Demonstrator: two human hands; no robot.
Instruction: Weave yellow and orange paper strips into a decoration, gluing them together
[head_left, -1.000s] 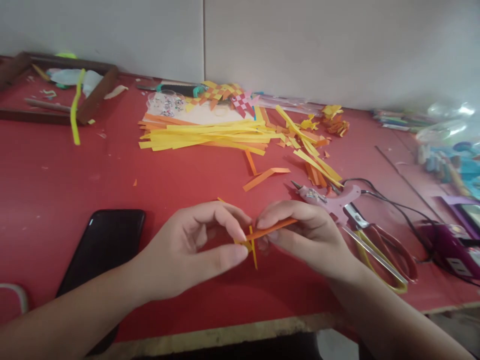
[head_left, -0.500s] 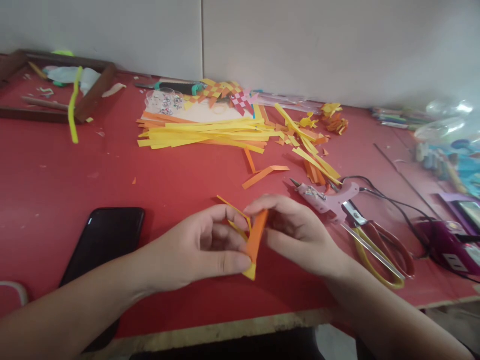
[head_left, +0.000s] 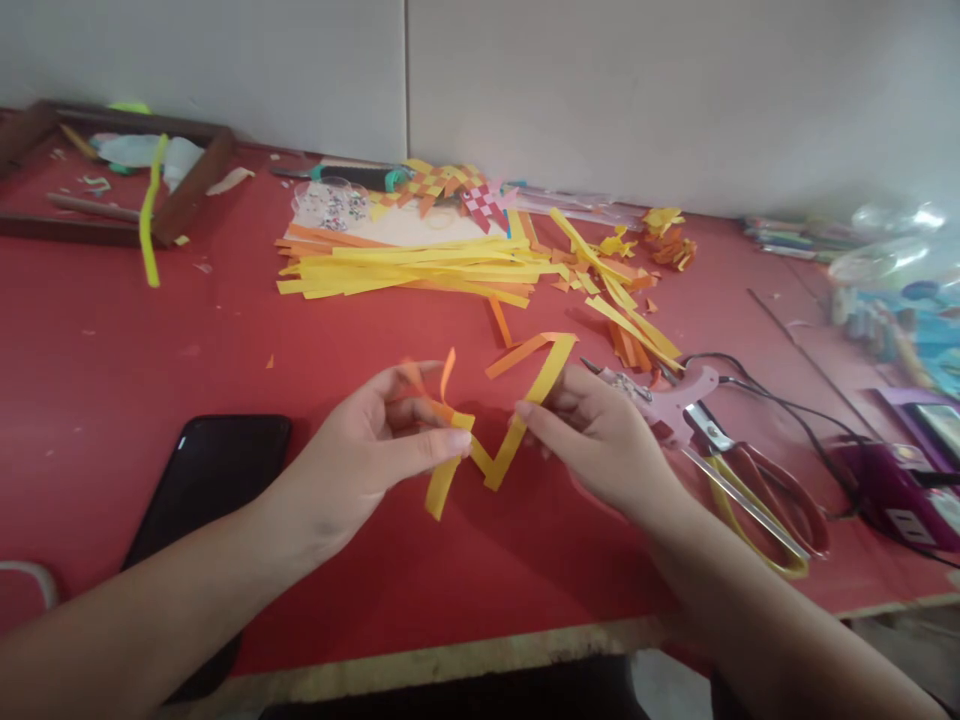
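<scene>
The left hand (head_left: 360,455) and the right hand (head_left: 596,435) are now standing farther apart than half a second ago, when an orange length was slanting between them; now a yellow strip (head_left: 532,402) is spanning the gap instead, bending into a sharp V between the hands. The right fingers are pinching this strip along its right arm, thumb on the near side, while its upper end is reaching past them, overlapping in view the bent orange strip (head_left: 523,352) on the tabletop (head_left: 360,610). The left fingers are gripping the folded junction where yellow and orange paper are meeting; a short yellow tail (head_left: 442,490) is hanging below the left thumb, and an orange end (head_left: 448,374) is now pointing upward behind it, with another blurring beside it. The joined paper is hanging above the tabletop, between the two hands and near its front edge. For the work, this seems to be meaning that handling is passing from the orange length to the yellow one, with the left grip serving as the anchor; how the layers are crossing under the left thumb is staying hidden. The pile of yellow strips (head_left: 420,268) beyond is lying undisturbed.
</scene>
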